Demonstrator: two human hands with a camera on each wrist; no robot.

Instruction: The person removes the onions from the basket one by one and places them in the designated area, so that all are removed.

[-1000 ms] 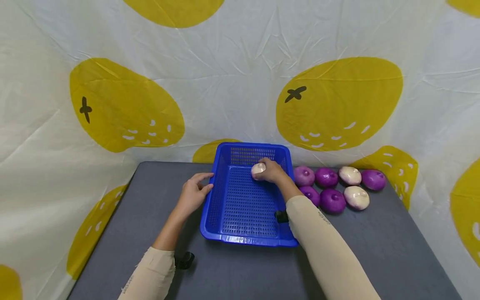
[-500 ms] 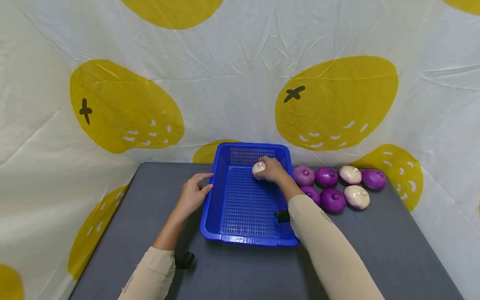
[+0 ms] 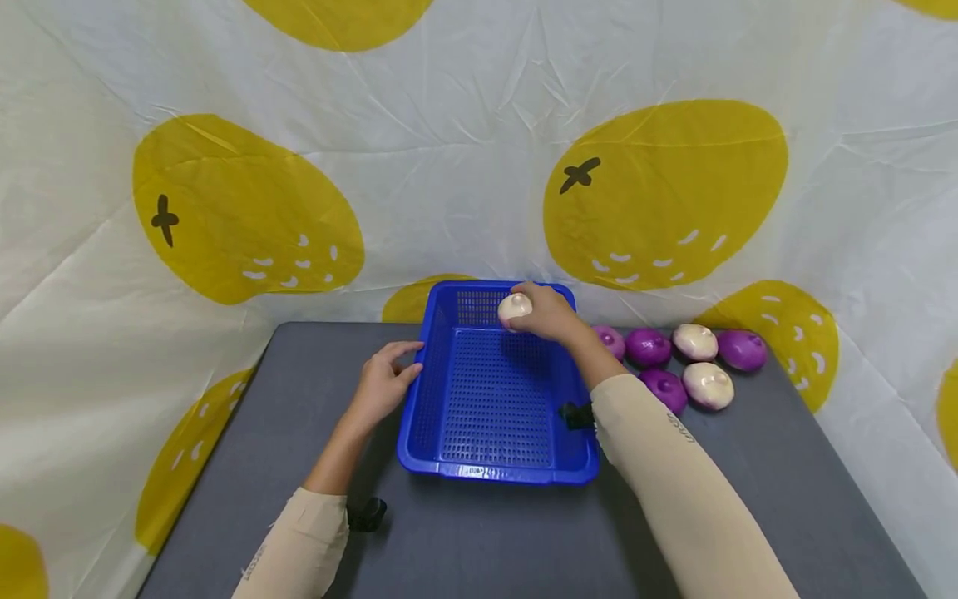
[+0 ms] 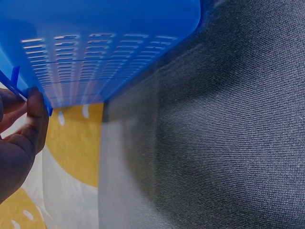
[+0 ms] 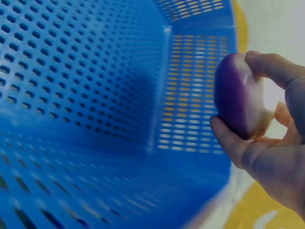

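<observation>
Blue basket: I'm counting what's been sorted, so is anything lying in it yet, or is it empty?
Empty. The blue basket shows only bare mesh floor; the right hand holds an onion above its far end.

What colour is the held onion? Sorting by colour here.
Purple and white onion, clearest in the right wrist view.

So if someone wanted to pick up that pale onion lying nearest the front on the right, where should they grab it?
Probably from above, with fingers spread round the widest part of the pale onion. It lies on the table with its rounded top up and that top uncovered. A purple onion sits close on its left, so the front and right sides look freer for fingers to come down.
</observation>
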